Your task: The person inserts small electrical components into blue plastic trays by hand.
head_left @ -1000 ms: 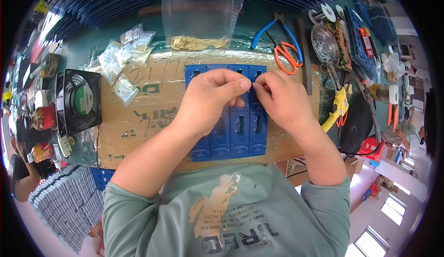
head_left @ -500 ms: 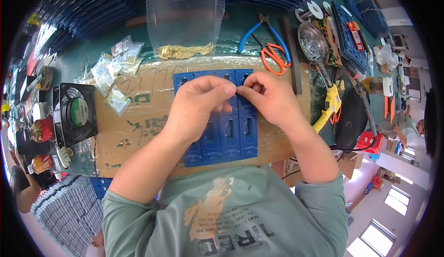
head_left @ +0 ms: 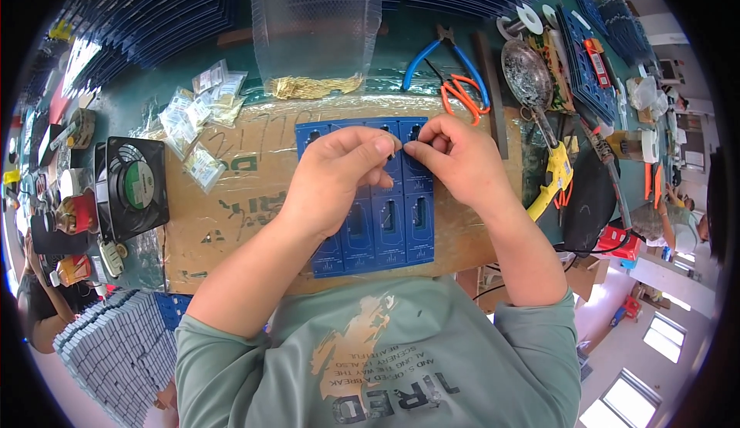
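Note:
Both my hands meet above a blue circuit board panel point(head_left: 374, 251), which lies on a sheet of brown cardboard point(head_left: 223, 135). The panel is divided into several sections with dark slots. My left hand point(head_left: 343, 170) pinches with thumb and forefinger over its upper part. Close beside it, my right hand point(head_left: 455, 158) pinches too, the fingertips almost touching the left thumb. Something tiny and dark shows between the two pinches, too small to name. Beyond the panel, a bundle of thin gold-coloured pins point(head_left: 316, 87) lies at the mouth of a clear plastic tray point(head_left: 316, 27).
Small clear packets point(head_left: 204, 167) and a black fan point(head_left: 132, 187) are on the left. Blue-handled cutters point(head_left: 416, 70), orange-handled scissors point(head_left: 462, 100), a metal ladle point(head_left: 528, 73) and a yellow-handled tool point(head_left: 555, 177) lie right. Stacked blue panels point(head_left: 169, 8) stand at the back. Other people are at both sides.
The whole view has shifted slightly, so the bench appears a little further right. My hands keep their pinches over the panel, with the fingertips slightly further apart.

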